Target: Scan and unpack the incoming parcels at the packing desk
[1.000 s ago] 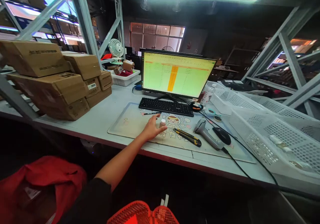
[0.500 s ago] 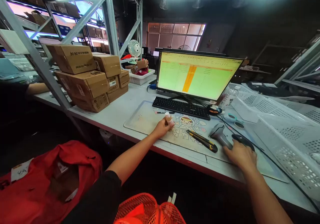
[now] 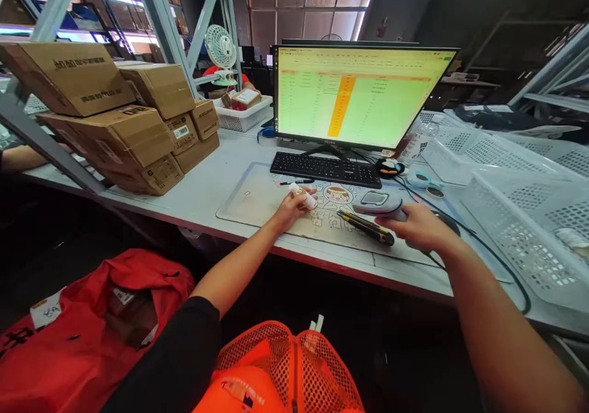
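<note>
My left hand (image 3: 289,209) is closed around a small white bottle (image 3: 304,197), tilted over the desk mat (image 3: 248,204). My right hand (image 3: 421,226) grips a grey barcode scanner (image 3: 378,202) by its handle, its head pointing left toward the bottle. Beneath the scanner a black and yellow utility knife (image 3: 365,227) lies on the mat. A dark computer mouse (image 3: 446,221) is partly hidden behind my right hand. Behind my hands are a black keyboard (image 3: 324,168) and a monitor (image 3: 363,94) showing a spreadsheet.
Stacked cardboard boxes (image 3: 133,137) stand at the left beside a metal rack post (image 3: 161,20). White perforated baskets (image 3: 529,235) fill the right side. A red bag (image 3: 170,296) sits below the desk. The scanner cable (image 3: 497,259) crosses the right side. Another person's forearm (image 3: 23,158) shows far left.
My right hand has lifted the scanner from the mat and turned its head left. The bottle in my left hand is tilted more. The view has shifted, bringing the desk nearer.
</note>
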Demonstrator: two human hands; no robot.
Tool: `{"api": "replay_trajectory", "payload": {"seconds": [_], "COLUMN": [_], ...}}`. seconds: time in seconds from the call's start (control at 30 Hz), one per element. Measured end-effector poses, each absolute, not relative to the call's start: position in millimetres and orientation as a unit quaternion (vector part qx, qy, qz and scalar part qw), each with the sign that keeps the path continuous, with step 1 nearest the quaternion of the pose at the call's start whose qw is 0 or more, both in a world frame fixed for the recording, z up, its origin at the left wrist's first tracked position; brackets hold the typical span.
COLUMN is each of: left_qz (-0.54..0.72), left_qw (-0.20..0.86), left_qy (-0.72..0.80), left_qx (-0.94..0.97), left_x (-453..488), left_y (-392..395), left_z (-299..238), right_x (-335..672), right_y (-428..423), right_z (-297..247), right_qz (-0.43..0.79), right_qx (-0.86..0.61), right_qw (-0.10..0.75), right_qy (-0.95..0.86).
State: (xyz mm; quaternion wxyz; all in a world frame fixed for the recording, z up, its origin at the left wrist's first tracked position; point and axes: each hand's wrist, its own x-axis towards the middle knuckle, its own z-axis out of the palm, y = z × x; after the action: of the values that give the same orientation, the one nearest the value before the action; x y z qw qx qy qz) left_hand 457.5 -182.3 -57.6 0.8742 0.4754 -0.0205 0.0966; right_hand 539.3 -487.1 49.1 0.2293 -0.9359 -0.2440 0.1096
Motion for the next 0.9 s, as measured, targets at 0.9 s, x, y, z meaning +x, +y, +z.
{"api": "replay_trajectory", "payload": {"seconds": [0.9], "left_qz": [0.193], "left_qw": [0.689], "left_qy": [0.013], "left_qx": [0.698], "left_x": [478], "left_y": [-144], "left_z": [-45], "right_x": [597], "right_y": [-538], "right_z": [-19], "right_qz": [-0.088], "right_qx": [-0.983], "right_qw": [0.07], "right_qy": [-0.143]}}
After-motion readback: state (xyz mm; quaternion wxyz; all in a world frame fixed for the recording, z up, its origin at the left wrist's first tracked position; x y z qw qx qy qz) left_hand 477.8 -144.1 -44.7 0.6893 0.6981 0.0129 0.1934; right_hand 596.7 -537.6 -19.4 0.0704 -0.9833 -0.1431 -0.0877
